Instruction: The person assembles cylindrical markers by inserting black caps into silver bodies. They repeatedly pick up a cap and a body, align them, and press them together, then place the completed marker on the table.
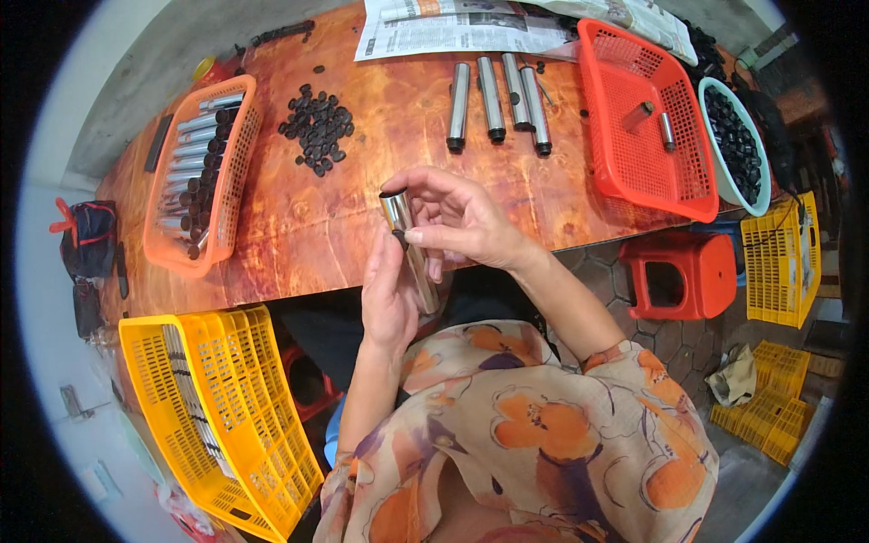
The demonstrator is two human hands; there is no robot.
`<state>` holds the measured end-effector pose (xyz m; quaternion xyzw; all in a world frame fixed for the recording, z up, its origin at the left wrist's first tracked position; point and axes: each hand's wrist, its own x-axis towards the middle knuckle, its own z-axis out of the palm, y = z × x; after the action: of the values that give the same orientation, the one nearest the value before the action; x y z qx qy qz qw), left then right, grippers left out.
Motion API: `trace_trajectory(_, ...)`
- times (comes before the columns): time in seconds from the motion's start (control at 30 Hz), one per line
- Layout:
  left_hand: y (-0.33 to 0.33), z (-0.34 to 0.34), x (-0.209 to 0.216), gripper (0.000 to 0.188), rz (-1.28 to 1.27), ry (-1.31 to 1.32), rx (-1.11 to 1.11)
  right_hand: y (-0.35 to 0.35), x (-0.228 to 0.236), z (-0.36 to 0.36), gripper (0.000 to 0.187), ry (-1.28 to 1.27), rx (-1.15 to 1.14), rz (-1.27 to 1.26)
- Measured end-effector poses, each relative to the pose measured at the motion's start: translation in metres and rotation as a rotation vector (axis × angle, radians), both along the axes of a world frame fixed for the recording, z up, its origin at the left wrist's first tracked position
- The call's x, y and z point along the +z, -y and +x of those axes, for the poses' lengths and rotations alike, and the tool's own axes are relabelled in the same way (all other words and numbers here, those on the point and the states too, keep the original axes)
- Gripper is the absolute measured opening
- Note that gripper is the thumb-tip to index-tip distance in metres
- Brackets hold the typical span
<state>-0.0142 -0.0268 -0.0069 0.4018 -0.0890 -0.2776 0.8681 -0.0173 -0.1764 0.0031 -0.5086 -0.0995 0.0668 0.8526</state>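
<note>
Over the table's near edge I hold a shiny metal tube (418,267), tilted, with a dark upper end. My left hand (387,294) is wrapped round its lower part. My right hand (466,222) grips the top, with fingers over the upper rim and the thumb against the side. A small black piece (398,235) shows by the thumb tip; whether it is fixed to the tube I cannot tell. Beyond my hands lie several metal tubes (490,98) with black ends. Small black caps (319,127) are heaped to the left of them.
An orange basket (243,172) of metal tubes stands at the left. At the right are a red basket (625,172) with two small cylinders and a pale bowl (766,172) of black parts. Newspaper (453,34) covers the back. Below are a yellow crate (258,407) and a red stool (706,271).
</note>
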Motion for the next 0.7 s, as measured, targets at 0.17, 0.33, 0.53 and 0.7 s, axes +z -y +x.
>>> trace_trajectory(0.17, 0.003, 0.000, 0.002, 0.043, -0.056, -0.051, -0.010, -0.001, 0.005, 0.000, 0.047, -0.010, -0.075, -0.109)
trace_trajectory(0.33, 0.006, -0.003, -0.002, 0.037, -0.034, -0.074, 0.033, -0.005, 0.004, -0.002, 0.052, 0.061, -0.137, -0.143)
trace_trajectory(0.53, 0.001, -0.007, -0.004, 0.032, 0.067, -0.045, -0.001, 0.000, -0.002, -0.004, 0.042, 0.097, -0.133, -0.232)
trace_trajectory(0.7, -0.004, -0.009, -0.004, 0.035, -0.083, -0.273, -0.250, 0.003, -0.016, 0.004, 0.014, 0.246, -0.191, -0.330)
